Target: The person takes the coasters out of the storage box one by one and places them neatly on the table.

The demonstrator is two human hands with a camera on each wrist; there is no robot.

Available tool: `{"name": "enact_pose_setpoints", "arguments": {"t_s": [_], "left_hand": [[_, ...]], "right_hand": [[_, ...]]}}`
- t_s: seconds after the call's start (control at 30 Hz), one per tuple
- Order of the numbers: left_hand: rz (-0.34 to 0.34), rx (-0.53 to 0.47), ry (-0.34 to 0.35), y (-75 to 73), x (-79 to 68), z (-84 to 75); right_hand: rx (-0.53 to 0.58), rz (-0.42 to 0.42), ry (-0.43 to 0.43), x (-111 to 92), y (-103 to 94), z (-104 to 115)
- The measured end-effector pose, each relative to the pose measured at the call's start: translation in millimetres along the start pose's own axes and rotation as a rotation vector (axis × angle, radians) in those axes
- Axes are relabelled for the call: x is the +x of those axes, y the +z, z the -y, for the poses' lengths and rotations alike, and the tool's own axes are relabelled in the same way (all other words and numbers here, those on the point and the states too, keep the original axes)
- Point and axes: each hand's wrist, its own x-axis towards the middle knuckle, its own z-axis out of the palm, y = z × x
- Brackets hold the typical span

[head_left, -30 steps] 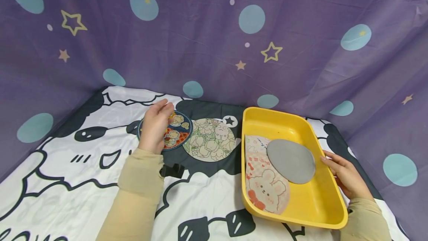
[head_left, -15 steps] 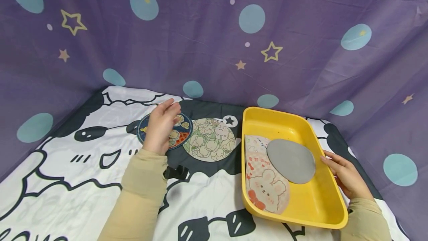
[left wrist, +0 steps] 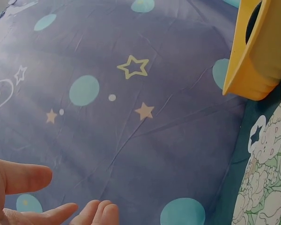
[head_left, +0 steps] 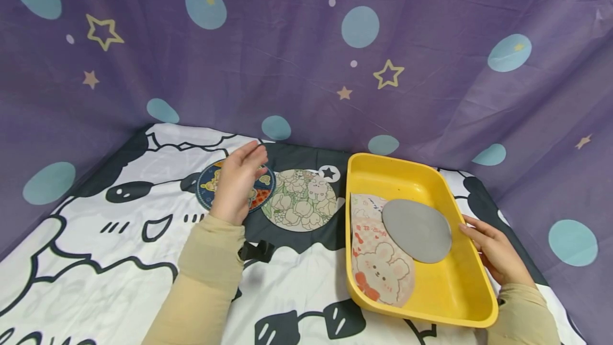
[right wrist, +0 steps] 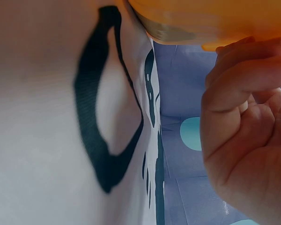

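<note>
My left hand (head_left: 235,182) hovers over a dark blue round mat with a cartoon print (head_left: 206,185), covering part of it. Nothing lies between its thumb and fingers in the left wrist view. Just right of that mat, a round mat with pale flowers (head_left: 300,201) lies flat. My right hand (head_left: 495,249) holds the right rim of a yellow plastic tray (head_left: 462,292); in the right wrist view its bent fingers (right wrist: 243,89) meet the outer wall. Inside the tray lie a pink bear-print mat (head_left: 383,273) and a plain grey disc (head_left: 417,230), partly overlapping.
A white and black cartoon-print cloth (head_left: 119,276) covers the table. Behind it hangs a purple curtain (head_left: 287,57) with stars and blue spots. A black strap piece (head_left: 257,251) juts from my left wrist.
My left hand has drifted slightly right over the blue mat, uncovering more of its left side. The right hand, the tray and its contents have stayed put.
</note>
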Motion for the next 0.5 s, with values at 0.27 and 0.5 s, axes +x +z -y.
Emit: {"name": "enact_pose_setpoints", "arguments": {"t_s": [0.27, 0.5], "left_hand": [[0.012, 0.011, 0.011, 5.5, -3.3, 0.6], [0.046, 0.000, 0.014, 10.5, -4.8, 3.3]], "right_hand": [[-0.017, 0.003, -0.002, 0.9, -0.1, -0.4], [0.000, 0.007, 0.000, 0.6, -0.3, -0.4]]}}
